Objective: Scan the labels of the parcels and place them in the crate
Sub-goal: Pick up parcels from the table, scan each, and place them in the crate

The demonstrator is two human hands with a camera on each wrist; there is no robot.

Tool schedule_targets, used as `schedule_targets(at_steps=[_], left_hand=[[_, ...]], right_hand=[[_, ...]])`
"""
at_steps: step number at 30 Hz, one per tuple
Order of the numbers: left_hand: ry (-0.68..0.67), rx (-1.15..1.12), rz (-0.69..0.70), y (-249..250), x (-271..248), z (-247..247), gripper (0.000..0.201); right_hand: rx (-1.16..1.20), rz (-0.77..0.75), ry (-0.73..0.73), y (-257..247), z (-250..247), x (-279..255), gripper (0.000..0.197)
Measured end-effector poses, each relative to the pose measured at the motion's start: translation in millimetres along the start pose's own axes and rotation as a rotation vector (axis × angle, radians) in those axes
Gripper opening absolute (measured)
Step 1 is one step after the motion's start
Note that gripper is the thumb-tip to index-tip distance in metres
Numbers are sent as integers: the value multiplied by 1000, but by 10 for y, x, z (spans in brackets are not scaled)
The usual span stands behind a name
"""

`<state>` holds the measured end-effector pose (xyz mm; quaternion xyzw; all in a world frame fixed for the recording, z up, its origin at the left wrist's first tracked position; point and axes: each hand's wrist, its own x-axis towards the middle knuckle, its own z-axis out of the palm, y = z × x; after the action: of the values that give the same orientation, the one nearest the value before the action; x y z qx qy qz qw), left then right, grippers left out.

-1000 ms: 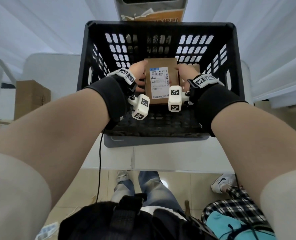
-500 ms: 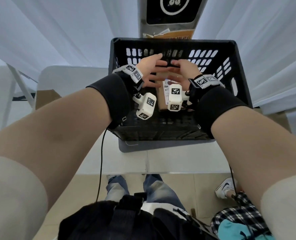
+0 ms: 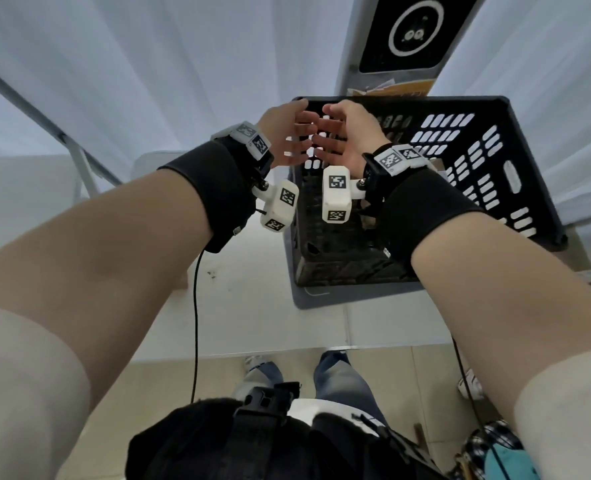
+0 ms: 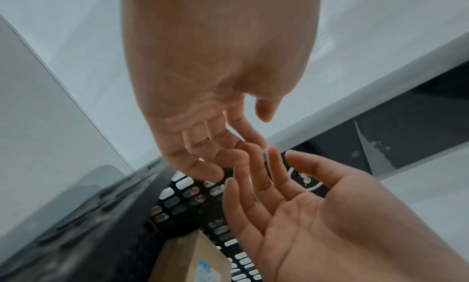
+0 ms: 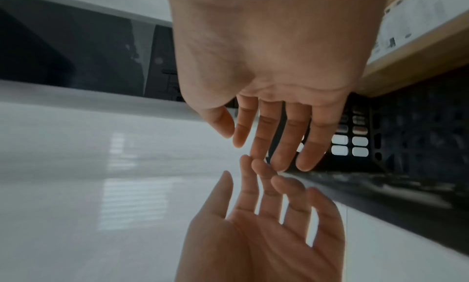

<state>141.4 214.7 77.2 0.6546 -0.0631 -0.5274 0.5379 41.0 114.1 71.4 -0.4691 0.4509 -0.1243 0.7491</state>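
Inside the black slotted crate (image 3: 401, 100) lies a brown cardboard parcel (image 4: 193, 256) with a white label; the right wrist view catches it at upper right as parcel (image 5: 411, 35). In the head view only a brown sliver of it shows behind my right wrist. My left hand (image 3: 297, 140) and right hand (image 3: 328, 140) hover above the crate's far left corner, palms facing each other. Their fingers are straight and spread, tips nearly touching, and hold nothing. The wrist views show the same empty left hand (image 4: 228, 144) and right hand (image 5: 274, 144).
The crate stands on a white table (image 3: 252, 306) whose front edge is near my legs. Behind the crate rises a post with a black panel bearing a white ring (image 3: 411, 32). White curtains hang all around. A black cable (image 3: 195, 323) drops from my left wrist.
Both hands have let go of the parcel, which now lies in the crate. They have risen toward the crate's far left rim with fingers spread. My head has turned left.
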Motion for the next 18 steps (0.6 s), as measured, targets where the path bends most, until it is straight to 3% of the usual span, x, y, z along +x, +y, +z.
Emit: schedule_targets(at_steps=[8,11,14,18], left_hand=[[139,12,-19,-258,-192,-944,25],[321,119,-33,-438,-194,-1355,23],[470,307,-65,-631,-179,-1807,38],[569,456,-146,-950,-186,-2369,47]], right_hand=[[-97,86,-115,411,901,-37,19],[-152,135,-151,665,1211,-20,18],[-203,181,-176,925,1433,20,18],[-290,273,-176,1260,1660,124,20]])
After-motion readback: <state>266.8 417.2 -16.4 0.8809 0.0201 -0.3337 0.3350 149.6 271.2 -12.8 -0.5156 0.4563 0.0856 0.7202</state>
